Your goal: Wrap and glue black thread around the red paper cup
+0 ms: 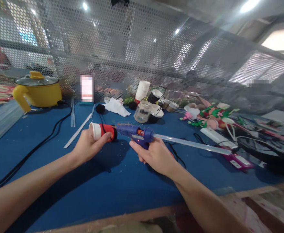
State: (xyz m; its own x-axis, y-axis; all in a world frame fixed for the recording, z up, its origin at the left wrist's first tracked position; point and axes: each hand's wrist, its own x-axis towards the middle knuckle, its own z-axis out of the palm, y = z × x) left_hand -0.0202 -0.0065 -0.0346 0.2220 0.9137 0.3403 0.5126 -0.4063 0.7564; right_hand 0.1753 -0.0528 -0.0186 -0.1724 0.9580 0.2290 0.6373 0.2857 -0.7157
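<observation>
My left hand (90, 145) is closed round a paper cup (96, 131), white at the rim end and wrapped in red with a black band at the other end. The cup lies sideways above the table, and a black cord runs from it to a black yarn ball (100, 108). My right hand (156, 155) grips a blue hot glue gun (129, 130) by its handle. The gun's nozzle points left and meets the black end of the cup; whether it touches I cannot tell. From the gun's back a long clear glue stick (192, 143) sticks out.
A yellow electric pot (43, 92) stands at the left, its black cable (48, 134) crossing the blue table. Behind the gun are a glass jar (142, 113) and stacked white cups (143, 90). At the right lie a white power strip (217, 137) and a purple device (239, 161).
</observation>
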